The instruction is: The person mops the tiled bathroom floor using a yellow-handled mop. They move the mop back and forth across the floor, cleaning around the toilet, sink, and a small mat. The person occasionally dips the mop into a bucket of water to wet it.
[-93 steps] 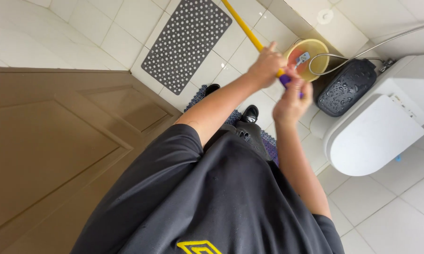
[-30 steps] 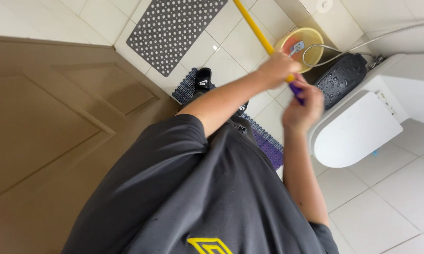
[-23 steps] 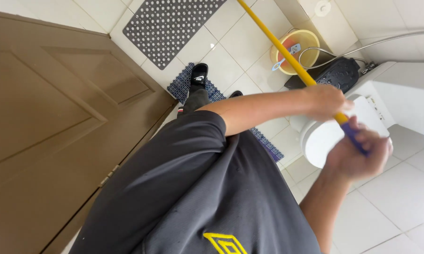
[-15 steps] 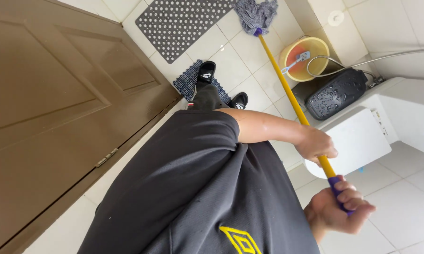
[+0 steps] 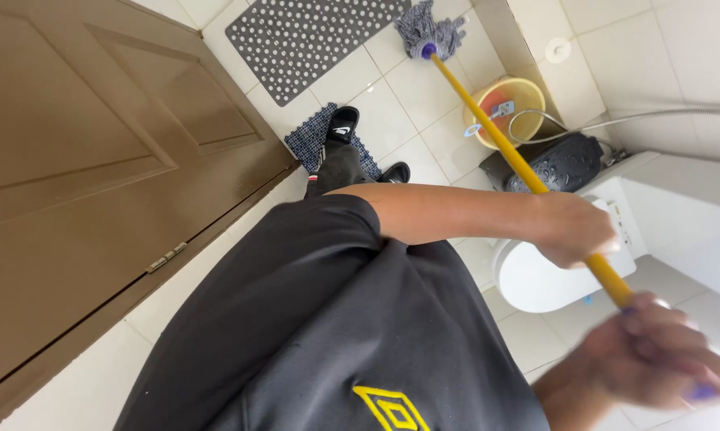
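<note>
I hold a mop with a yellow handle in both hands. My left hand grips the handle around its middle, arm stretched across my black shirt. My right hand, blurred by motion, is closed around the purple grip at the handle's near end. The grey string mop head rests on the white floor tiles at the far end, beside a grey perforated mat.
A brown door fills the left side. My feet stand on a small blue mat. A yellow bucket, a black dotted container, a hose and a white toilet crowd the right.
Both hands have drawn back toward me and down to the right along the handle's line. The view has swung, and the mop head now shows on the tiles by the grey mat.
</note>
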